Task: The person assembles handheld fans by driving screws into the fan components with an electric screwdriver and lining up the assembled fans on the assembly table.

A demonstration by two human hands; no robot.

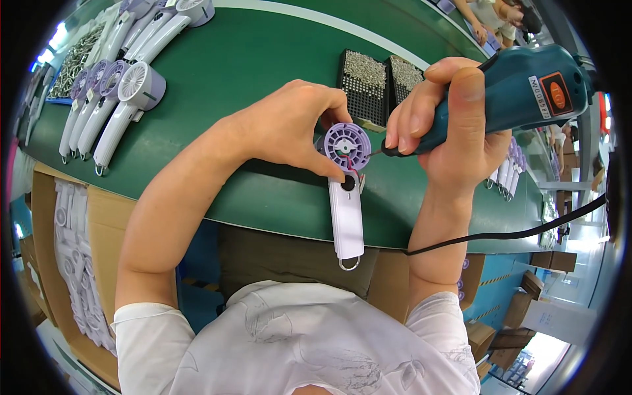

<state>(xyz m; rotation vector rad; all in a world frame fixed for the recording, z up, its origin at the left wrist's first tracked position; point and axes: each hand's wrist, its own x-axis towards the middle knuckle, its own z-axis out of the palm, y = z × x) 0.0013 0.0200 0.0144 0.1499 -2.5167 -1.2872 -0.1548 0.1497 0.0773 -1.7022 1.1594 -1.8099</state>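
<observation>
In the head view, the person was at work over a green bench (263,56) on a handheld fan (346,224), which was out in front of the chest, its lilac head (347,141) above the bench and its white handle reaching past the near edge in this view. The ribbed face of the head was turned upward, and a red wire (349,163) showed where head met handle. The step in hand looked like fastening: a teal electric screwdriver (526,92) came in from the right, its thin bit (376,153) aimed at the right rim of the head. Whether the tip had met a screw was too small to make out for certain. The next move seemed to call for a steady hold on the head and a bit kept in line, clear of the loose wire. The left grip (283,128) was curved round the left side of the head, thumb and fingers spread only as far as it needed, and had hold of the fan there. The right grip (454,125) was wrapped firmly round the screwdriver's body. Beyond the fan, black trays (362,110) of small metal pieces, probably screws, stood on the bench, and similar fans (116,135) lay grouped at the left.
</observation>
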